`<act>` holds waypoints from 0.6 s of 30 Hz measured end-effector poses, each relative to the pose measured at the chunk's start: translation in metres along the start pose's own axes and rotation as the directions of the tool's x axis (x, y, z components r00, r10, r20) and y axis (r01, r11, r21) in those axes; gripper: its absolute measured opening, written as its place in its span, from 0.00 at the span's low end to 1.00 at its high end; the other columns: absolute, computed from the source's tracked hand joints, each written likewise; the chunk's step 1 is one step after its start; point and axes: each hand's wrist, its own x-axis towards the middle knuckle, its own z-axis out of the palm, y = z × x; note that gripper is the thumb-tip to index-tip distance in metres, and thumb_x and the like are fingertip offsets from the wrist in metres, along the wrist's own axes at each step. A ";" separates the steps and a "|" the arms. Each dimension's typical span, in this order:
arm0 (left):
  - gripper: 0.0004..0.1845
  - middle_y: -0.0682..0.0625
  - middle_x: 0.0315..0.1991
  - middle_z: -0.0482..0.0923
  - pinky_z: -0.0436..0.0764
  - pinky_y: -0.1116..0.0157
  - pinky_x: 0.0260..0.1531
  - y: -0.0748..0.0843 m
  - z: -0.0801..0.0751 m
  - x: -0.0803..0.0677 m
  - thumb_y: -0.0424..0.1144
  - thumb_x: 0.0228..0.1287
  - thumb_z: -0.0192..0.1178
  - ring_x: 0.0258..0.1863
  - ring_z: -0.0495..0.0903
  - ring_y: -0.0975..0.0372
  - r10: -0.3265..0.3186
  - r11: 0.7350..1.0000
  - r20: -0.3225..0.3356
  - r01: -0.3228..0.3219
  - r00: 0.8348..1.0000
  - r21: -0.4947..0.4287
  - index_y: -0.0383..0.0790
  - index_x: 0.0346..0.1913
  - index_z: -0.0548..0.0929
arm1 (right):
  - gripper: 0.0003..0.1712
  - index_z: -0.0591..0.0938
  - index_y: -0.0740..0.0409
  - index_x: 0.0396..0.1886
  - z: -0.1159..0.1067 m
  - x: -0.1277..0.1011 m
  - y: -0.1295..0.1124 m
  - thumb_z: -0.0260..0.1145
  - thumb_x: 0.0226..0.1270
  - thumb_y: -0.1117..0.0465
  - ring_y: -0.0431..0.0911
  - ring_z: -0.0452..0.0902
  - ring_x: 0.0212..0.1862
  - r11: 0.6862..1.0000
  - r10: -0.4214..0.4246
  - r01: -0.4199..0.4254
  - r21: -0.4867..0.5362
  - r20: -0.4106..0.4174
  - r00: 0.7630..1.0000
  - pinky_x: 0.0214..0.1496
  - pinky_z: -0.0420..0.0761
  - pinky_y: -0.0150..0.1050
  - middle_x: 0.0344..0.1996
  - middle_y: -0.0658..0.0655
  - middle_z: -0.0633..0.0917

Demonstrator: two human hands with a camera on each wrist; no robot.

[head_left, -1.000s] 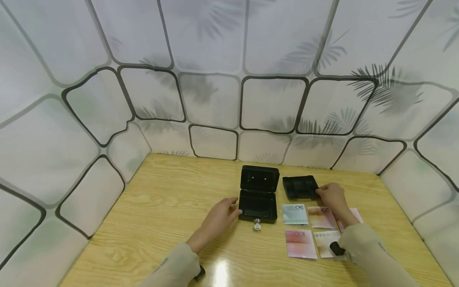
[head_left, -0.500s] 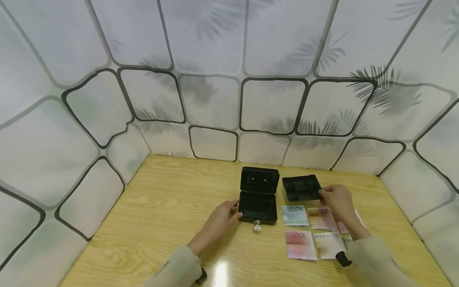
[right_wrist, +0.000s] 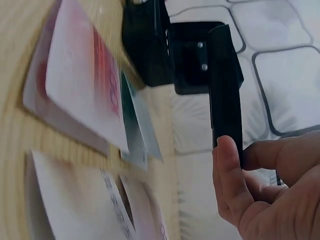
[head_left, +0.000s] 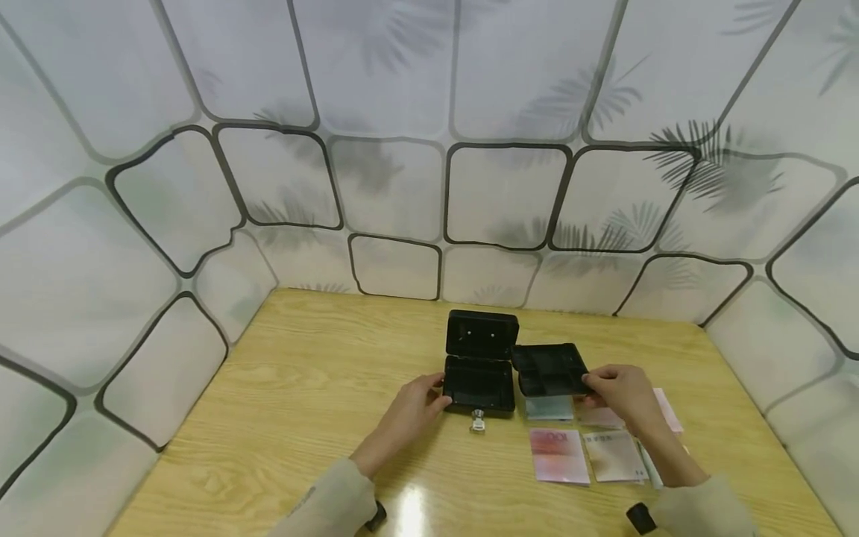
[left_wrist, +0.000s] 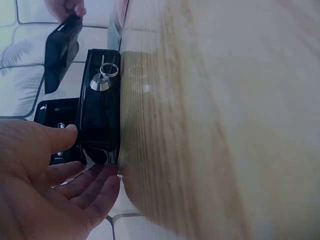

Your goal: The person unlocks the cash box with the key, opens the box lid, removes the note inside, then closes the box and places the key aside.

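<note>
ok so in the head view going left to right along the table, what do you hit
left hand → open black cash box with its key at the front → black tray → right hand

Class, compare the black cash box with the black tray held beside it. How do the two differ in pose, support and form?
1. The cash box rests on the table; the tray is held above the banknotes.
2. The left hand touches the box's side; the right hand grips the tray's edge.
3. The box has a raised hinged lid and a key in its front; the tray is shallow with compartments.
Both are black.
</note>
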 end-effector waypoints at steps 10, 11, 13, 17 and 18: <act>0.25 0.35 0.56 0.82 0.87 0.58 0.46 0.003 0.001 0.002 0.33 0.72 0.65 0.48 0.85 0.51 -0.009 0.998 0.001 0.009 1.000 -0.065 0.24 0.67 0.75 | 0.14 0.81 0.78 0.50 0.043 -0.013 -0.015 0.64 0.75 0.67 0.50 0.88 0.28 0.997 0.035 -0.036 0.073 0.016 0.999 0.33 0.89 0.40 0.30 0.62 0.88; 0.25 0.35 0.56 0.82 0.87 0.58 0.46 0.003 0.001 0.002 0.32 0.72 0.65 0.48 0.85 0.51 -0.009 0.998 -0.001 0.009 1.000 -0.069 0.24 0.66 0.75 | 0.15 0.81 0.79 0.50 0.047 -0.013 -0.016 0.64 0.75 0.67 0.50 0.88 0.27 0.997 0.032 -0.033 0.074 0.013 0.999 0.33 0.89 0.40 0.30 0.62 0.88; 0.25 0.35 0.56 0.82 0.87 0.58 0.46 0.004 0.001 0.002 0.32 0.72 0.66 0.48 0.85 0.50 -0.005 0.997 -0.004 0.005 1.000 -0.074 0.23 0.66 0.75 | 0.15 0.81 0.79 0.50 0.053 -0.014 -0.018 0.65 0.75 0.68 0.50 0.87 0.27 0.996 0.035 -0.035 0.088 0.004 0.999 0.32 0.89 0.42 0.32 0.61 0.88; 0.25 0.34 0.57 0.81 0.87 0.59 0.46 0.005 0.001 0.001 0.32 0.72 0.65 0.49 0.85 0.49 -0.013 0.996 -0.004 0.012 1.000 -0.089 0.23 0.67 0.75 | 0.14 0.82 0.79 0.49 0.066 -0.012 -0.021 0.65 0.73 0.68 0.49 0.87 0.25 0.991 0.025 -0.023 0.135 -0.013 1.000 0.34 0.90 0.44 0.32 0.61 0.88; 0.26 0.34 0.57 0.81 0.87 0.59 0.45 0.005 0.001 0.001 0.32 0.72 0.66 0.49 0.85 0.49 -0.010 0.996 -0.002 0.010 1.000 -0.092 0.23 0.67 0.74 | 0.14 0.82 0.79 0.49 0.069 -0.012 -0.021 0.65 0.73 0.69 0.49 0.87 0.24 0.989 0.030 -0.027 0.147 -0.019 0.999 0.34 0.90 0.45 0.32 0.61 0.88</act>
